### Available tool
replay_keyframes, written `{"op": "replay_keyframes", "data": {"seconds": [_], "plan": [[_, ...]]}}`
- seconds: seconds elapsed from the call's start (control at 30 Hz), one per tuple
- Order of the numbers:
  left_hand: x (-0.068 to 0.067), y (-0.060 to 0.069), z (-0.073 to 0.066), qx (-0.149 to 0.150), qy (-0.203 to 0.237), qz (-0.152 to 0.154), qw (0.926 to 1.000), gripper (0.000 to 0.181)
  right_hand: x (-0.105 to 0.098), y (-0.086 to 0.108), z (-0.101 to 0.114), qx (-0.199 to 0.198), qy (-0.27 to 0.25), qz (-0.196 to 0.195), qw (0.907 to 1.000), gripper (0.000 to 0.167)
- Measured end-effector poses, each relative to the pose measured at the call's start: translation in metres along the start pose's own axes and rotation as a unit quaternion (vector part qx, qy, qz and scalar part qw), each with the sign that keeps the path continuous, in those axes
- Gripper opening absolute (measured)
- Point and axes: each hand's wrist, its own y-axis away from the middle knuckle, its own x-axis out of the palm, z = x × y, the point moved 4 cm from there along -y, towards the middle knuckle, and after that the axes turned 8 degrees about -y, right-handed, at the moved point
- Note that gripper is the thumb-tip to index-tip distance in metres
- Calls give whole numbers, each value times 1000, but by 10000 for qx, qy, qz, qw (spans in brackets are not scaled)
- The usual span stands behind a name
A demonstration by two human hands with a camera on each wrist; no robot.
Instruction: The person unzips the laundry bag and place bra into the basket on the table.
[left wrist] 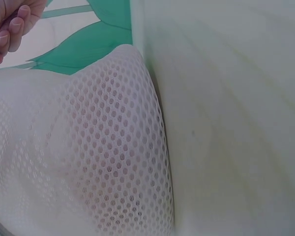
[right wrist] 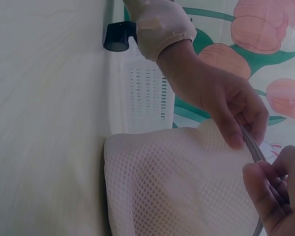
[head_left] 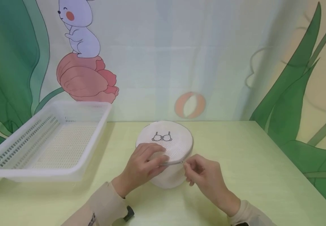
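Note:
A white mesh bag (head_left: 177,150) with a round top, a bra drawing and a grey zipper rim stands on the table; its mesh side (left wrist: 118,147) fills much of the left wrist view. The left hand (head_left: 144,163) grips the bag's rim at the front left, thumb and fingers pinching the edge (right wrist: 253,145). At the front right of the rim, the right hand (head_left: 203,175) has its thumb and index finger pinched together on the small zipper pull (head_left: 181,161), its other fingers curled. The bag's contents cannot be made out.
A white plastic basket (head_left: 92,141) with slotted sides stands at the left of the pale green table (head_left: 236,150). Behind the table hangs a curtain (head_left: 151,62) printed with a rabbit, flowers and leaves.

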Motion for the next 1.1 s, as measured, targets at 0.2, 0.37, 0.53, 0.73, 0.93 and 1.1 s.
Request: {"op": "replay_keyframes", "data": {"seconds": [0.2,0.37,0.53,0.73,0.93,1.1], "plan": [[-2,1,1,-39,115,-52,9999,21,-2,-1,-1,27,142,-11,9999,17],[-4,1,3,-21,181,-140,9997,19,-3,-2,-1,100,251,-49,9996,16],[-5,2,5,-10,259,-208,9994,19,-6,-3,0,124,280,-120,9995,15],[-5,2,7,-8,327,-172,9993,18,-9,-3,-2,97,362,-197,9991,16],[-5,1,7,-5,385,-162,9991,19,-11,-4,-3,95,415,-256,9988,17],[-7,2,7,18,406,-201,9990,19,-12,-4,-3,138,492,-277,9983,18]]}}
